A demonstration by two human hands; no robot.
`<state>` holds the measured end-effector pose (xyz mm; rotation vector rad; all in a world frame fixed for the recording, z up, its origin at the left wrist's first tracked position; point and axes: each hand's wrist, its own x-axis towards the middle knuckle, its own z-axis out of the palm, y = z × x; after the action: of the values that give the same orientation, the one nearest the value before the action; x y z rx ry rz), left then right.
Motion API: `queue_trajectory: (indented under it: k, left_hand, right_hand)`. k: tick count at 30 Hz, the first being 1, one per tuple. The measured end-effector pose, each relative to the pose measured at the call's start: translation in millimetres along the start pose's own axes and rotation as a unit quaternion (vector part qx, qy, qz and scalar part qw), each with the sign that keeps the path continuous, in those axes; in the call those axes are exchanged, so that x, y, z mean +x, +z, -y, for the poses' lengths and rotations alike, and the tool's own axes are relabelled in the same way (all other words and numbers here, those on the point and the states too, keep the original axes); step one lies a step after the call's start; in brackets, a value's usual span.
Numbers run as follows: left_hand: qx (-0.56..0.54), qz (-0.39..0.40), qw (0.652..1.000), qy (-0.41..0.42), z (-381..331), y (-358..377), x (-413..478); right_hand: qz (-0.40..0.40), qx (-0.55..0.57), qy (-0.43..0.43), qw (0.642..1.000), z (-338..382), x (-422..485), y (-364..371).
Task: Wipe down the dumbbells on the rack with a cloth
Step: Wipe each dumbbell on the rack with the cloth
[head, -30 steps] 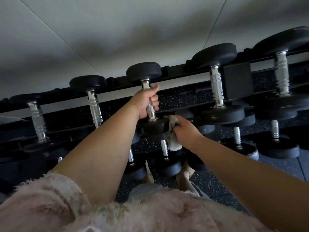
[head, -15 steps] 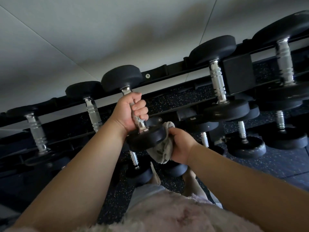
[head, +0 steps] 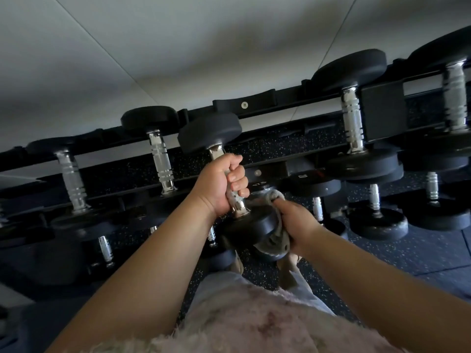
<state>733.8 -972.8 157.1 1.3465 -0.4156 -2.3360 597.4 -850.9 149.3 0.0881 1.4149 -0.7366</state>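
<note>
The left hand (head: 219, 184) grips the handle of one dumbbell (head: 248, 229), held up just in front of the rack (head: 254, 104). The right hand (head: 295, 222) squeezes the cloth (head: 276, 242) round its near end. I think many other dumbbells (head: 353, 121) are left to wipe.

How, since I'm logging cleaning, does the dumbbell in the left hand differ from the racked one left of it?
The held dumbbell is tilted off the rack, left hand gripping its handle; the racked dumbbell rests on it, handle bare. The right hand holds the cloth against the held dumbbell's head; the racked dumbbell is untouched. Both: black heads, chrome handles.
</note>
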Motion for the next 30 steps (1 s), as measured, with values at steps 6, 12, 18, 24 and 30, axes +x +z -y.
queue_trajectory:
  k: [6,12,18,24,30]
  left_hand:
    - [0.105,-0.073,0.992,0.020,-5,-10,-7]
    - [0.160,-0.087,0.983,0.011,2,-16,-25]
    - [0.204,-0.091,0.974,0.027,11,-22,-23]
    - [0.225,-0.093,0.969,0.029,3,-27,-34]
    - [0.223,-0.107,0.969,0.024,-11,-16,-43]
  right_hand:
    - [-0.157,-0.375,-0.383,0.830,9,9,-18]
    - [-0.288,-0.580,-0.432,0.628,3,88,-11]
    - [-0.221,-0.450,-0.372,0.781,-8,99,44]
    - [-0.096,-0.573,-0.398,0.709,17,87,21]
    - [-0.249,-0.642,-0.254,0.679,45,62,8]
